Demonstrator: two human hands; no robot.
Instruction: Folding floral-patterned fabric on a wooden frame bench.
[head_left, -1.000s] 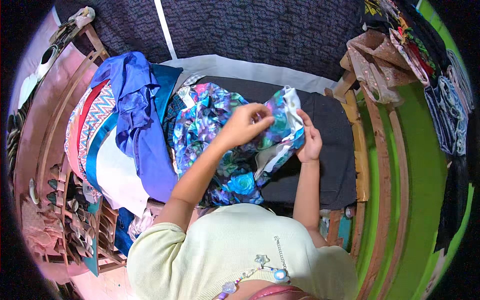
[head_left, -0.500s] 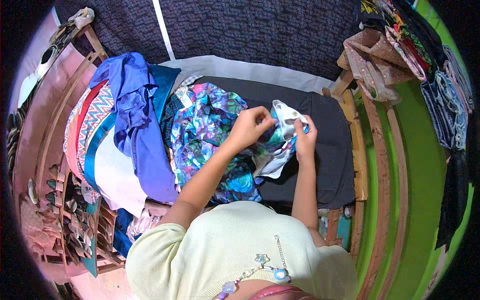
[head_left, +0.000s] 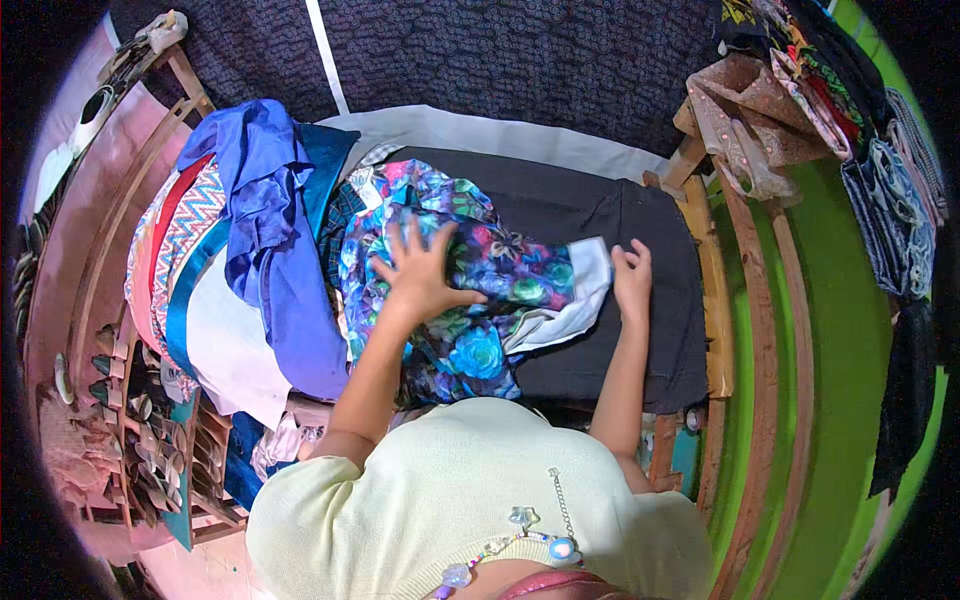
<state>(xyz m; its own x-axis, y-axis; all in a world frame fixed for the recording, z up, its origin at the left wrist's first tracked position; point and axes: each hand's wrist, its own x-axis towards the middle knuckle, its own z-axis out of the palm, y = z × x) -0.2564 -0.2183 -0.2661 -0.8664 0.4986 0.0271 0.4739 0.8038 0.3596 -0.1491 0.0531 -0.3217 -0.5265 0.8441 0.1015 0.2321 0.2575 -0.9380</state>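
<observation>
A garment with a blue, purple and green flower print (head_left: pixel 480 285) lies on the black-covered table, rumpled at its left part. Its right part is spread flatter and ends in a white edge (head_left: pixel 592 270), perhaps a cuff or lining. My left hand (head_left: pixel 422 275) is over the printed cloth with fingers spread, touching or just above it; I cannot tell which. Just right of the white edge is my right hand (head_left: pixel 632 285), its fingers loosely bent and nothing visible in them.
Left of the garment, a purple-blue cloth (head_left: pixel 265 210) drapes over a pile of folded fabrics (head_left: pixel 235 320). The black table cover (head_left: pixel 655 310) runs to a wooden frame (head_left: pixel 715 290) at the right. Clothes (head_left: pixel 885 210) hang at the far right, and a dark patterned curtain (head_left: pixel 520 75) hangs behind.
My left hand has moved left and opened out over the print. My right hand has let go of the white edge and shifted slightly right. The garment's right part now lies flatter.
</observation>
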